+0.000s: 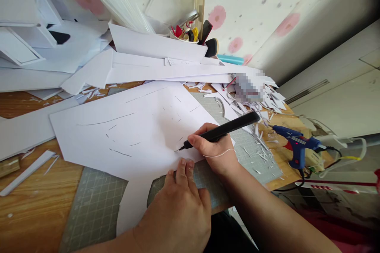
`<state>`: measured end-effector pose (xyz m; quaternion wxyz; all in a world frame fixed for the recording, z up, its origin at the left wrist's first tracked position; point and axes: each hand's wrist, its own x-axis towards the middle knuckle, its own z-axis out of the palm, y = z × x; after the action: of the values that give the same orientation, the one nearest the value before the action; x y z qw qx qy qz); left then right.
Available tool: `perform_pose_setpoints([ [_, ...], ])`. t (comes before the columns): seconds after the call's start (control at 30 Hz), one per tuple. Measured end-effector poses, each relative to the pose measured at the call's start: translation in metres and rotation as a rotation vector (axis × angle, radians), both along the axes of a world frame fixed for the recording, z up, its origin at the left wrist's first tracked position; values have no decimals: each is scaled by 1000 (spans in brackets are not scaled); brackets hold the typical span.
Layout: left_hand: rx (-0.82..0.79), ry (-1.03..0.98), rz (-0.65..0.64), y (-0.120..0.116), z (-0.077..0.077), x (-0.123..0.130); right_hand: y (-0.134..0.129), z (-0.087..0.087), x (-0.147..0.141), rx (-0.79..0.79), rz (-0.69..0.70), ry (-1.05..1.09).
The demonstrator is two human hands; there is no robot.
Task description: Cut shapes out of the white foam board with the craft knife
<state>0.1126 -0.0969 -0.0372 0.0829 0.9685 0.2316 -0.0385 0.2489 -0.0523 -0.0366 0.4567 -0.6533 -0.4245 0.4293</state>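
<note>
A large white foam board sheet [97, 138] lies on a grey-green gridded cutting mat [95, 201], with several thin dark lines across its face. My right hand [218, 150] is closed around a black craft knife [221, 128], its thin tip touching the board near the front edge. Just left of the tip, my left hand [185, 197] lies with fingers stretched out, its fingertips pressing on the board's near edge. Its palm faces down and holds nothing. A curved strip of white board [132, 201] passes partly under my left forearm.
A blue glue gun [297, 142] with its cable stands at the right edge of the wooden table [38, 189]. White offcuts [255, 126] heap behind my right hand. Behind lie white boards [166, 69], a cup of tools [185, 37] and a white board model [23, 27].
</note>
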Motion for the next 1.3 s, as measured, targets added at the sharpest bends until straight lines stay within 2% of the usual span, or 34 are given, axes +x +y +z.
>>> perform_pose_setpoints([
  [0.3, 59, -20, -8, 1, -2, 0, 3, -6, 11, 52, 10, -45],
  [0.63, 45, 39, -26, 3, -8, 0, 7, -6, 21, 66, 83, -32],
  [0.97, 100, 34, -34, 1, -6, -2, 10, -8, 32, 43, 48, -60],
  [1.3, 171, -14, -20, -1, -17, -5, 15, -14, 42, 88, 53, -33],
])
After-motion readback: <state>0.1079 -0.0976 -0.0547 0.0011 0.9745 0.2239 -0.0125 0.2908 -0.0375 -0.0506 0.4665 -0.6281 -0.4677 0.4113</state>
